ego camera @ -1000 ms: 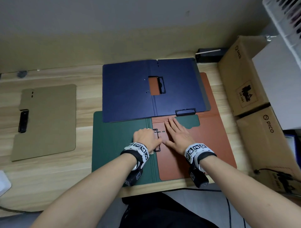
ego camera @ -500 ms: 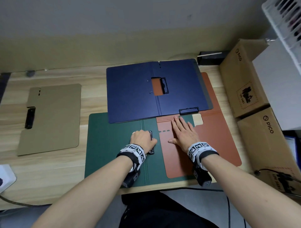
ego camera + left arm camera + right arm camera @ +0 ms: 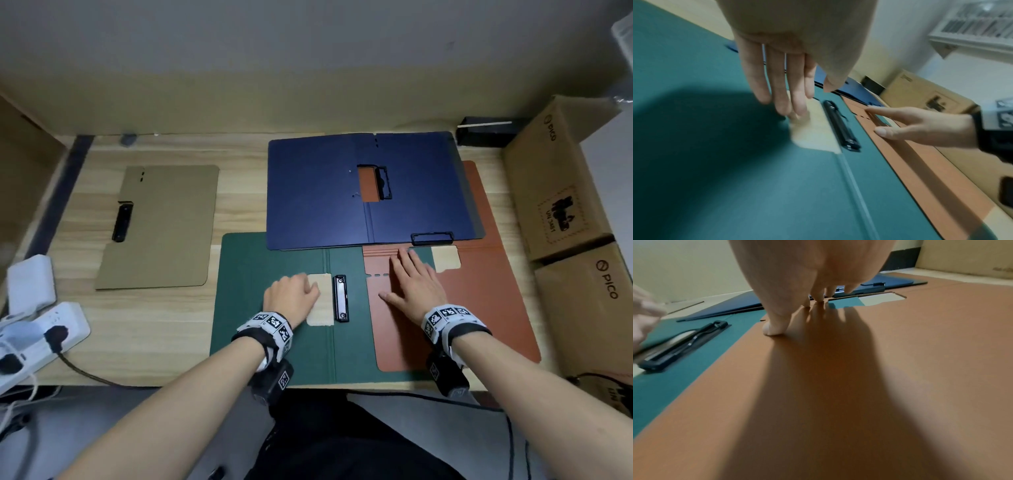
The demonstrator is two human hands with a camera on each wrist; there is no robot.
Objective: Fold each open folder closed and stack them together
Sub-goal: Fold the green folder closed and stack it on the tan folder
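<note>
On green folder | left hand fingertips pressing, grasping nothing | right hand flat, released, on orange folder | green cover to be lifted by free edge.

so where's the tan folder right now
In the head view the tan folder lies closed on the left of the desk, apart from the green folder, with the power strip at its near left.

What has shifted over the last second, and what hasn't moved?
The left hand slid the green folder leftward from under the orange folder, baring its black clip. The right hand stayed flat on the orange folder; blue folder and tan folder unmoved.
</note>
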